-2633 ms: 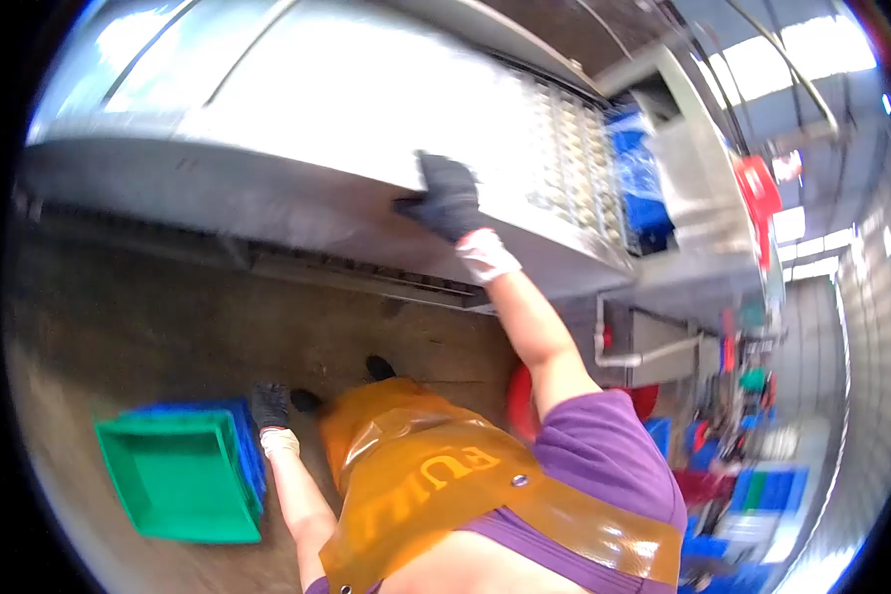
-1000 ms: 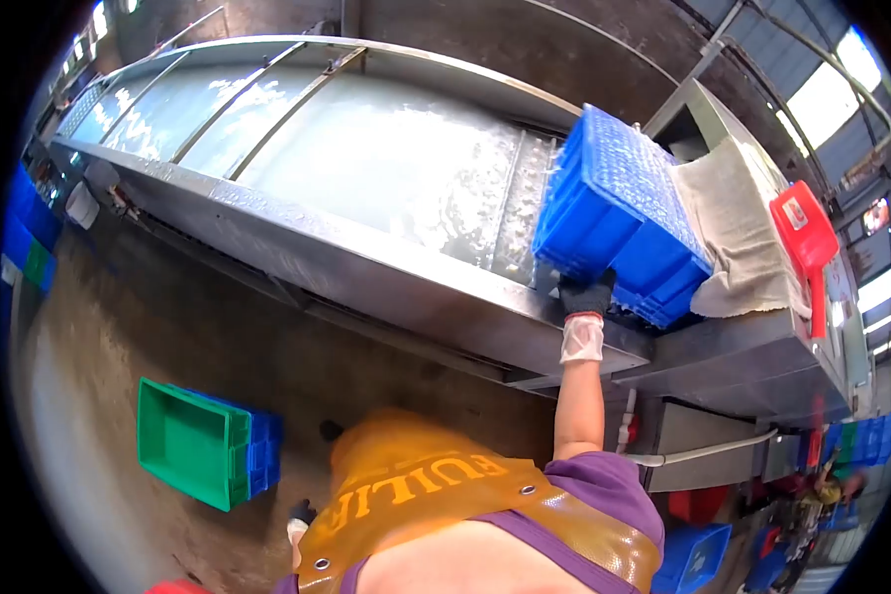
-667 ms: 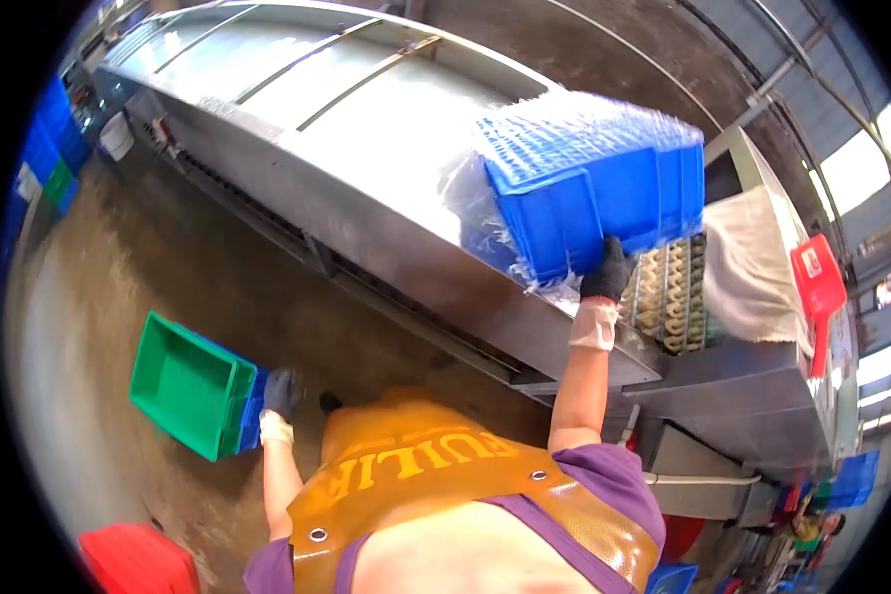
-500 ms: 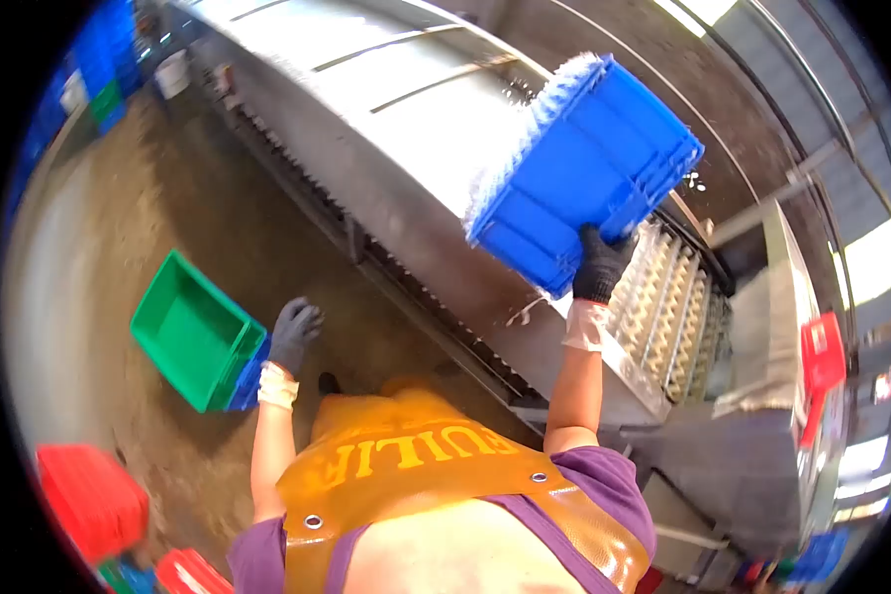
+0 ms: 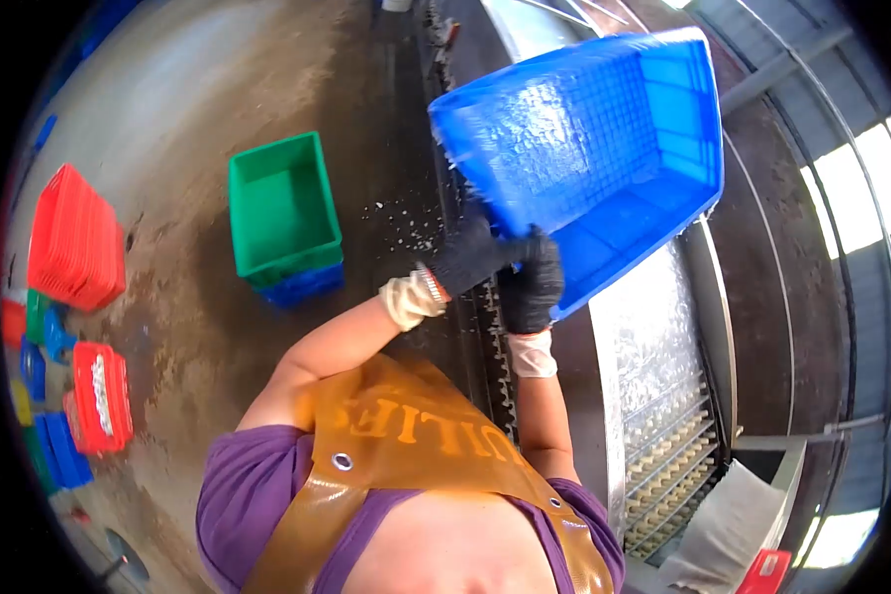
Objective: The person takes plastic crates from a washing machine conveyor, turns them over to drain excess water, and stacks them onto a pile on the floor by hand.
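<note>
Blue crate [image 5: 589,139] is hanging tilted above the trough [image 5: 611,396]. Your right hand [image 5: 532,285] is gripping its near edge; your left hand [image 5: 470,259] is lying just beside, grip unclear. Spreading both hands along the wet-looking edge would be steadying it.

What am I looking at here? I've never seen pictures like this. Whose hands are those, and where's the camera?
There's no machine doing the handling: these are a person's own hands, in dark gloves. One camera, worn on the head, looks down past the orange apron, and its wide lens bends everything. The right hand grips the edge of a big blue crate, tilted so you see inside. The left hand is close beside it; I can't tell whether it grips too. To the right is a metal trough. On the floor, a green crate sits atop another blue one.
</note>
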A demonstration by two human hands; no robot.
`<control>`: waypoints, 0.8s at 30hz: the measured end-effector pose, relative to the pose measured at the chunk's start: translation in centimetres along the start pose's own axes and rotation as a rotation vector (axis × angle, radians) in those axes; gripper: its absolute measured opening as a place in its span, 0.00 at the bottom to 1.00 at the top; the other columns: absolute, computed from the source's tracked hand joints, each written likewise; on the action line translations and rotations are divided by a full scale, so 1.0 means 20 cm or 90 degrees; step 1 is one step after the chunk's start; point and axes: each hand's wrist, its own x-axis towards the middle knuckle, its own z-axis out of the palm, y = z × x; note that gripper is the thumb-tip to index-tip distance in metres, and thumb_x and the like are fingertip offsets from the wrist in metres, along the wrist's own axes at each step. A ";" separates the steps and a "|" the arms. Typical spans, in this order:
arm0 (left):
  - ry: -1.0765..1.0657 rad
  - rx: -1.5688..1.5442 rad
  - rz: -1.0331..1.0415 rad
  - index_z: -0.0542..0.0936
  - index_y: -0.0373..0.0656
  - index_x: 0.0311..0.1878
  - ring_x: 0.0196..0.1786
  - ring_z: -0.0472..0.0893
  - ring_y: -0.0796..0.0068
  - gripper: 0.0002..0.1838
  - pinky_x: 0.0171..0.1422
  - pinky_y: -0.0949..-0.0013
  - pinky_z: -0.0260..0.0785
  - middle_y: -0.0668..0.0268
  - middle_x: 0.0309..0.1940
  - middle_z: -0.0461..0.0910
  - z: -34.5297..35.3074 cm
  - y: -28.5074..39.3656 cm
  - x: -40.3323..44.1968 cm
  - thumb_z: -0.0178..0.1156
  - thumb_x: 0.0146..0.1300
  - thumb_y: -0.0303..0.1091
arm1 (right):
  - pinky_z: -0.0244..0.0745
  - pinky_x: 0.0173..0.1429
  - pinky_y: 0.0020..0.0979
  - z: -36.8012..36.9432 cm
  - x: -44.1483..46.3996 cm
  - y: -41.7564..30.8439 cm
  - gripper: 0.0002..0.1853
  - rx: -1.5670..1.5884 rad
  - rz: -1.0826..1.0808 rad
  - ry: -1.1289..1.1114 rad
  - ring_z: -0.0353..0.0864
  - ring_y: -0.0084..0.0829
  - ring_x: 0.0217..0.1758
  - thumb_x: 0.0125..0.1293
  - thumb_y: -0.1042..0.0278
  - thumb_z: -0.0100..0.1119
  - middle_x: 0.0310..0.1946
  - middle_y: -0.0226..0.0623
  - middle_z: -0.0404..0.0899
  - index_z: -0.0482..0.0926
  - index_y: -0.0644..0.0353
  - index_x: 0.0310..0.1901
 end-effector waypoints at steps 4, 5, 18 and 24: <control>0.338 -0.341 -0.274 0.71 0.35 0.49 0.41 0.77 0.66 0.24 0.48 0.64 0.70 0.60 0.40 0.76 -0.29 -0.42 -0.11 0.64 0.47 0.27 | 0.69 0.52 0.39 0.10 -0.16 -0.08 0.20 0.126 -0.050 -0.147 0.74 0.45 0.47 0.48 0.72 0.65 0.40 0.43 0.75 0.72 0.61 0.45; 0.370 -0.199 -0.217 0.74 0.37 0.46 0.39 0.77 0.67 0.21 0.46 0.64 0.71 0.59 0.38 0.77 -0.37 -0.25 -0.13 0.62 0.45 0.22 | 0.68 0.53 0.40 0.04 -0.15 -0.06 0.19 0.061 -0.087 -0.057 0.73 0.45 0.46 0.48 0.73 0.64 0.40 0.42 0.75 0.72 0.60 0.44; 0.903 -0.163 -0.433 0.75 0.36 0.31 0.28 0.72 0.66 0.14 0.34 0.61 0.68 0.63 0.29 0.75 -1.44 -0.99 -0.47 0.66 0.38 0.30 | 0.67 0.55 0.41 -0.21 -0.50 0.59 0.45 -0.522 0.555 -0.306 0.72 0.47 0.53 0.44 0.37 0.63 0.51 0.51 0.72 0.66 0.62 0.58; 0.974 -0.270 -0.323 0.75 0.37 0.33 0.32 0.74 0.63 0.13 0.37 0.60 0.71 0.60 0.34 0.75 -1.80 -1.53 -0.82 0.63 0.40 0.28 | 0.64 0.59 0.40 -0.21 -0.51 0.60 0.46 -0.524 0.609 -0.314 0.69 0.47 0.58 0.44 0.38 0.64 0.55 0.50 0.70 0.65 0.63 0.60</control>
